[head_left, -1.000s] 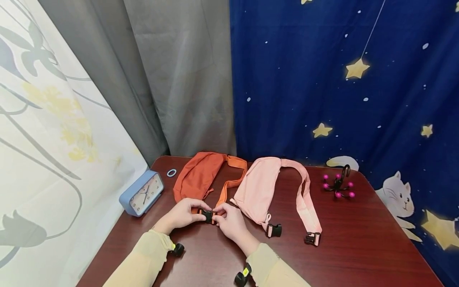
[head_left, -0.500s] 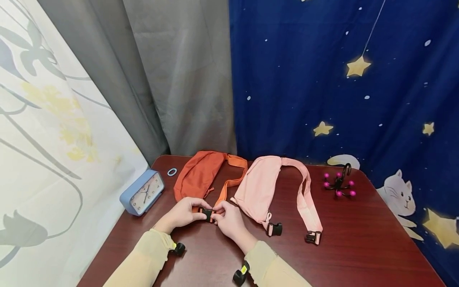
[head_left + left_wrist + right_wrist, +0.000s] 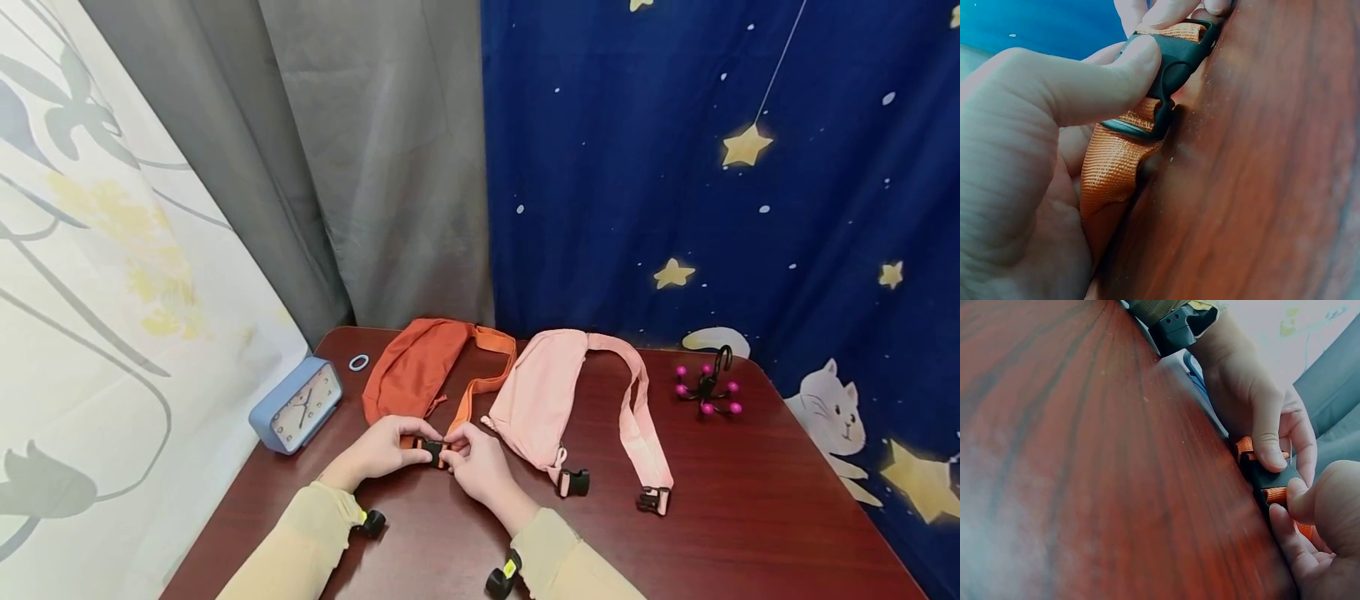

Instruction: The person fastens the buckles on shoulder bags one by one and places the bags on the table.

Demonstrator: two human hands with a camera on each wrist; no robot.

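The orange waist bag [image 3: 420,367] lies at the back left of the table, its strap looping round to the front. Its black side-release buckle [image 3: 432,451] is joined, both halves together, with orange webbing at either end. My left hand [image 3: 381,447] pinches the buckle, thumb flat on its face in the left wrist view, where the buckle [image 3: 1175,59] shows large. On the other end, my right hand [image 3: 483,467] pinches the webbing right at the buckle. In the right wrist view both hands meet at the buckle [image 3: 1269,477], close over the tabletop.
A pink waist bag [image 3: 542,392] lies to the right, its buckle halves [image 3: 573,482] apart. At the left edge stands a blue alarm clock [image 3: 296,404], with a small blue ring [image 3: 359,362] behind it. A black hook rack [image 3: 707,386] with pink balls sits back right.
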